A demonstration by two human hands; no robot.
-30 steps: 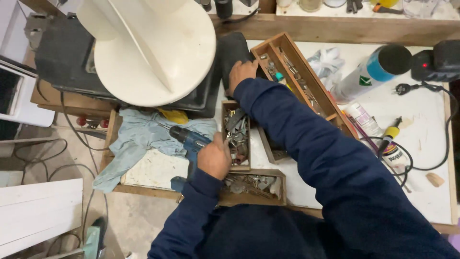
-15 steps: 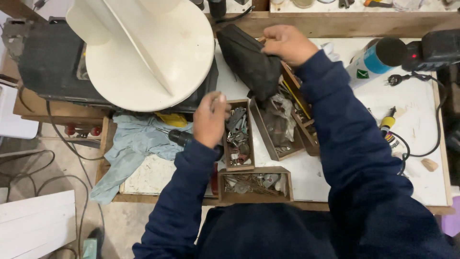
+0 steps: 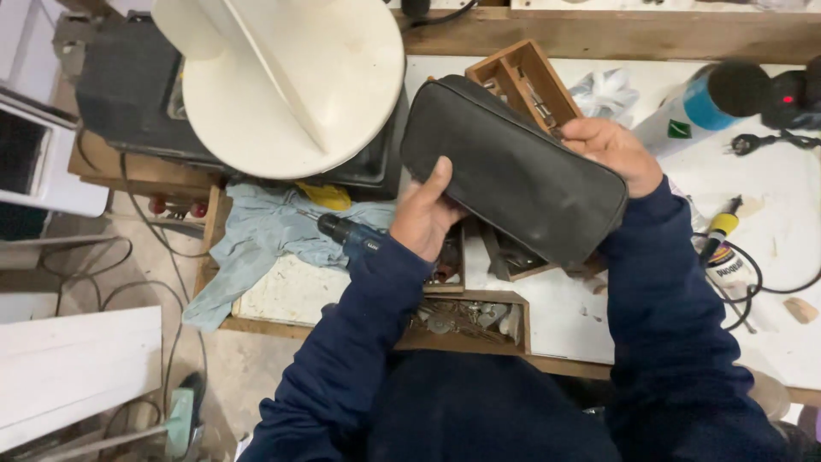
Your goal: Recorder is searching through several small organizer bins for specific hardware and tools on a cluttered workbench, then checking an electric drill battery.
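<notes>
I hold a black zipped pouch (image 3: 513,167) in the air above the workbench with both hands. My left hand (image 3: 425,214) grips its near left end, thumb up against the side. My right hand (image 3: 613,151) grips its far right edge. Under the pouch lie wooden trays of small metal parts (image 3: 522,81), partly hidden by it. A blue cordless drill (image 3: 346,231) rests on a light blue cloth (image 3: 265,231) just left of my left hand.
A large white round piece (image 3: 295,81) sits on a black case at the left. A blue-capped spray can (image 3: 684,115), a black and red tool (image 3: 782,94), cables and a yellow-handled tool (image 3: 718,227) lie at the right. Another parts tray (image 3: 466,321) sits at the bench's front edge.
My right hand lifted the black pouch off the bench and brought it toward me. My left hand left the drill and took hold of the pouch's other end.
</notes>
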